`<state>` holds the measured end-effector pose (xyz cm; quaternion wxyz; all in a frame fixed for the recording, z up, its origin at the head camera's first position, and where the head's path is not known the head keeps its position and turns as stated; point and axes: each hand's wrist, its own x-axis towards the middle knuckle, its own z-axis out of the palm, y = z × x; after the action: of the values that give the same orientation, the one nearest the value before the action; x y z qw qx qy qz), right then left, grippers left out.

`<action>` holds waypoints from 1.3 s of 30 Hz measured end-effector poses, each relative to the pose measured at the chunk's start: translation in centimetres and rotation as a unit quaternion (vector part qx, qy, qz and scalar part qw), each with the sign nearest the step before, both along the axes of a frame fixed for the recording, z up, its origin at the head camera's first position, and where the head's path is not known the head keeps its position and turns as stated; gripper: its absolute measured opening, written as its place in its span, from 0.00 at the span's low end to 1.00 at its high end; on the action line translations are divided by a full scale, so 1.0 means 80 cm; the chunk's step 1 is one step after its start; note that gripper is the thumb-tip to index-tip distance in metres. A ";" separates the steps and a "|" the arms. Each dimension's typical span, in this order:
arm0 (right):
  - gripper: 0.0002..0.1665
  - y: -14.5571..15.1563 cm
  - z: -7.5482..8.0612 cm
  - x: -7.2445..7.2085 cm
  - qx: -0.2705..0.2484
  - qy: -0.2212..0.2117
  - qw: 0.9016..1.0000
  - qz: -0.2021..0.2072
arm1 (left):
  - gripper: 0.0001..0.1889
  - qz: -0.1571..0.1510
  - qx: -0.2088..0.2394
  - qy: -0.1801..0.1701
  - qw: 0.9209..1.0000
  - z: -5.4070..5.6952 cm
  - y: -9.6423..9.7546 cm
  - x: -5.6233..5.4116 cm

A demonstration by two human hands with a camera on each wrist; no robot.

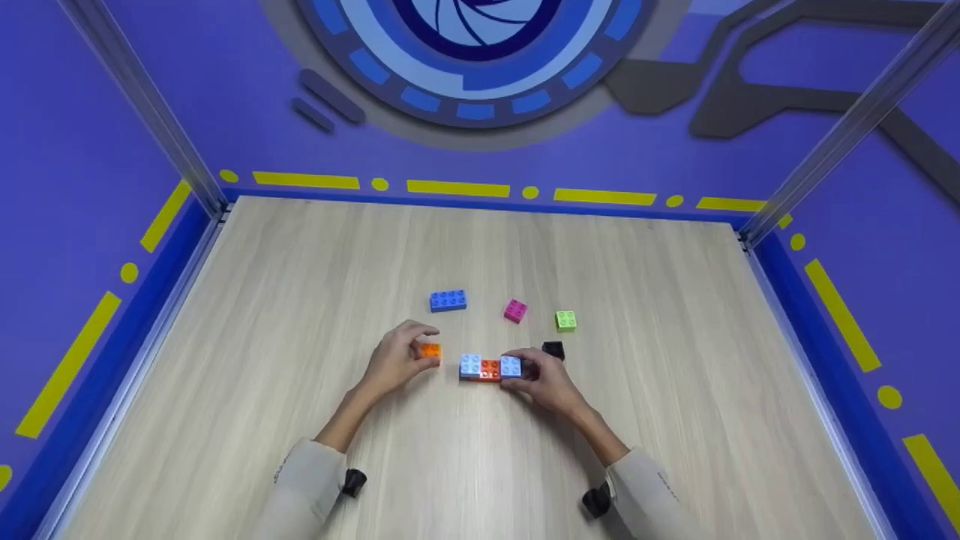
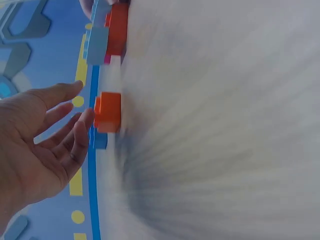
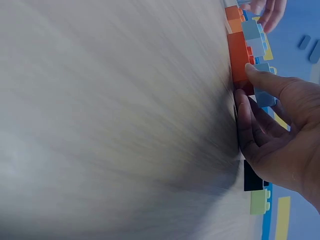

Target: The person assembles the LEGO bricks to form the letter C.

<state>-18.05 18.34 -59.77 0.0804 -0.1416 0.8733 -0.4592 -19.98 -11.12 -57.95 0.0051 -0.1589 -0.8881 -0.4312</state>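
In the head view my right hand (image 1: 551, 381) pinches the right end of a small brick build, thumb and fingers about a light blue brick (image 1: 511, 366). Under it lies an orange-red brick (image 1: 490, 370), with a second light blue brick (image 1: 470, 365) on its left end. My left hand (image 1: 396, 358) is beside a small orange brick (image 1: 431, 351), left of the build. In the left wrist view its thumb and fingers are spread apart near the orange brick (image 2: 110, 112), and contact cannot be made out.
Behind the hands on the wooden table (image 1: 322, 255) lie a blue brick (image 1: 448, 301), a magenta brick (image 1: 515, 310) and a lime green brick (image 1: 565, 321). A black brick (image 1: 553, 349) sits just beyond my right hand. Blue-purple panels stand along the table's back and sides.
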 end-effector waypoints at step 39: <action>0.27 -0.020 0.009 -0.008 0.027 0.007 1.000 0.011 | 0.19 -0.033 0.021 -0.057 0.998 0.014 0.018 -0.003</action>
<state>-18.72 16.72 -59.05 0.0832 -0.1526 0.8842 -0.4336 -20.21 -9.65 -56.79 -0.0569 -0.1630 -0.8720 -0.4582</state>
